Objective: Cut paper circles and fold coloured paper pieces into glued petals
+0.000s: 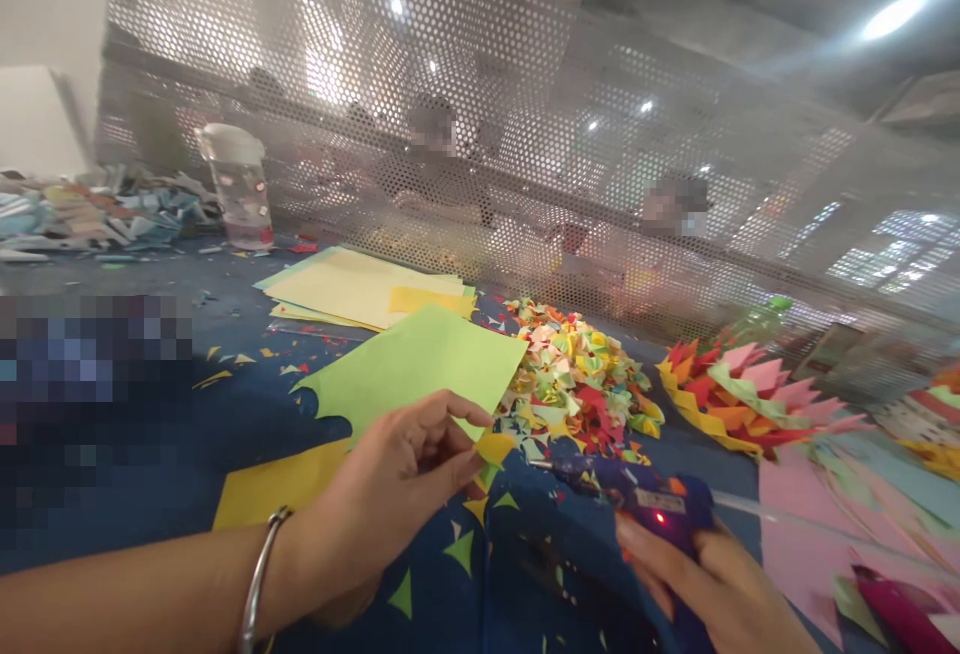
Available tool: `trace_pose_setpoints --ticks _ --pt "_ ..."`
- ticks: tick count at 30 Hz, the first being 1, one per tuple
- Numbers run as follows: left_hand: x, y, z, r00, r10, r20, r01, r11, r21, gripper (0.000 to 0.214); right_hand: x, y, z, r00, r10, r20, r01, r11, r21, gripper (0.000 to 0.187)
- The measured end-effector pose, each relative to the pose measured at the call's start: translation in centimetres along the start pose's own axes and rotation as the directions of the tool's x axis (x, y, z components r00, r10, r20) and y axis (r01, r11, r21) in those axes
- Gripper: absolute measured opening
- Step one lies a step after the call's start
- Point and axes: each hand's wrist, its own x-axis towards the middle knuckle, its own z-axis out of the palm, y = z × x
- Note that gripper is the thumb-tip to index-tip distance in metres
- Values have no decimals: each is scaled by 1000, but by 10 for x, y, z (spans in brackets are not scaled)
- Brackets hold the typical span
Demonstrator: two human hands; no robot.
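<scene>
My left hand [405, 479], with a metal bracelet at the wrist, pinches a small yellow paper piece [496, 446] with a bit of green below it. In my right hand [697, 569] is a blue hot glue gun [637, 489], its red light lit and a clear glue stick out of the back. The gun's nozzle points left, a short way from the yellow paper piece and apart from it. A green paper sheet [420, 364] with curved cutouts along its edge lies just beyond my left hand. Under that wrist rests a yellow sheet [281, 479].
A heap of folded paper bits [577, 364] sits beyond the gun. Right of it stand pointed paper petals [739, 394] and pink sheets [802, 534]. Stacked pale yellow paper [360, 284] and a lidded plastic cup [238, 184] are farther back, before a perforated metal screen [510, 124].
</scene>
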Motion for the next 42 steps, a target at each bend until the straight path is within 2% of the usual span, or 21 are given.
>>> trace_pose_setpoints --ticks 1,3,6,10,14,15,17,18,19,20,21,22,24,27,30,34,36,39,42 --pt "1 -1 -1 1000 -22 12 22 1000 -10 20 4 -2 -2 993 64 104 -67 997 28 54" --pt "2 -3 -2 997 -61 38 63 997 -47 18 11 -3 -6 971 177 160 -196 975 107 55" --pt "4 -5 -4 993 -96 66 103 989 -105 16 16 2 -9 919 310 244 -363 906 216 45" --pt "5 -4 -3 988 -128 86 137 984 -112 13 21 10 -12 890 332 312 -407 887 216 45" --pt "4 -2 0 979 -172 109 183 978 -101 12 27 10 -16 857 394 331 -437 897 63 47" --pt "3 -2 0 977 -181 114 193 975 -107 13 28 10 -18 865 376 332 -392 920 -18 48" --pt "3 -3 0 973 -193 125 208 970 -122 15 28 6 -22 916 283 282 -220 947 -235 50" --pt "3 -4 0 972 -196 128 212 969 -130 16 27 2 -23 950 204 235 -112 929 -353 51" --pt "3 -5 1 972 -194 130 211 968 -135 16 24 -3 -23 980 152 130 -78 890 -450 47" --pt "3 -6 1 973 -191 133 209 968 -139 17 19 -10 -22 994 102 30 -72 856 -512 42" --pt "4 -7 1 973 -186 136 205 969 -140 17 15 -18 -18 999 45 -25 -51 854 -517 38" --pt "4 -8 2 974 -181 139 201 970 -140 17 9 -27 -13 998 -55 -35 32 884 -467 35" --pt "3 -8 3 975 -170 143 189 973 -130 16 2 -46 3 965 -257 40 257 914 -314 29" --pt "0 -6 4 975 -172 143 187 977 -100 11 1 -65 27 897 -430 102 442 871 -215 19" --pt "-3 -3 5 974 -169 149 179 982 -55 5 9 -70 44 865 -489 110 501 849 -167 16" --pt "-3 -1 4 972 -188 140 187 982 21 8 17 -67 52 804 -584 114 595 790 -148 17" --pt "-1 -1 3 966 -213 147 216 976 -6 6 17 -65 54 771 -629 98 636 758 -145 19" --pt "1 0 1 950 -252 184 271 959 -85 16 17 -64 55 736 -672 85 677 726 -118 17" --pt "0 3 -1 937 -267 228 304 941 -151 22 17 -63 55 727 -683 73 687 720 -97 16"
